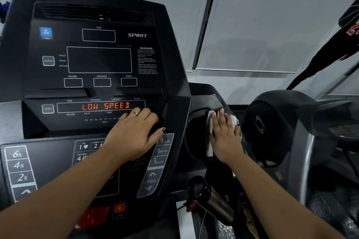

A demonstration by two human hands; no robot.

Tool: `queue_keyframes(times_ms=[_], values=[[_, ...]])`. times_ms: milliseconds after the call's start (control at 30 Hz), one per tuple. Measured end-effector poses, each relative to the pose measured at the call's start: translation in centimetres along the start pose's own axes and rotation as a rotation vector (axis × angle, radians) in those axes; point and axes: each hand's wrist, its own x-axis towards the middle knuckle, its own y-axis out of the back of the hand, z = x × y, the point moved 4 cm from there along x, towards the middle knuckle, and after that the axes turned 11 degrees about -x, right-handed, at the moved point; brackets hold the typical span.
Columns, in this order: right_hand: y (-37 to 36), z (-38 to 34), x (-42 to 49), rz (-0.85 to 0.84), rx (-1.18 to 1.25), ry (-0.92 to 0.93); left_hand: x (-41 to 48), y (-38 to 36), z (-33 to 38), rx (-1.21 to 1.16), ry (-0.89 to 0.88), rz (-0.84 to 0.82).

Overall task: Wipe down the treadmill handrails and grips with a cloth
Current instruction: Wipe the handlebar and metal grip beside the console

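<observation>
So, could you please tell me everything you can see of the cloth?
The cloth is pale, whitish-grey and looks folded into a flat pad. Most of it is hidden under the right hand, whose straight fingers press it flat; only its left edge and a corner past the fingertips show. It lies against a dark curved part of the treadmill, right of the console.

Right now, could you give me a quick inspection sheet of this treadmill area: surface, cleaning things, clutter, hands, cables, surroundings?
Surface: black treadmill console, display reading LOW SPEED.
Job's things: pale cloth, flat on the dark housing right of the console.
Clutter: steel flask, tilted, below the console.
Hands: left hand rests relaxed on the console; right hand presses the cloth with straight fingers.
Cables: thin white cord beside the flask.
Surroundings: grey blinds; second machine on the right.
</observation>
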Motion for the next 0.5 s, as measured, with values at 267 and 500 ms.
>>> queue_keyframes(times_ms=[267, 500], values=[[1.2, 0.4, 3.2, 0.064, 0.045, 0.102, 0.1, 0.0, 0.0, 0.0, 0.006, 0.007], [0.5, 0.8, -0.5, -0.027, 0.034, 0.113, -0.1, 0.0, -0.1, -0.004, -0.005, 0.022]])
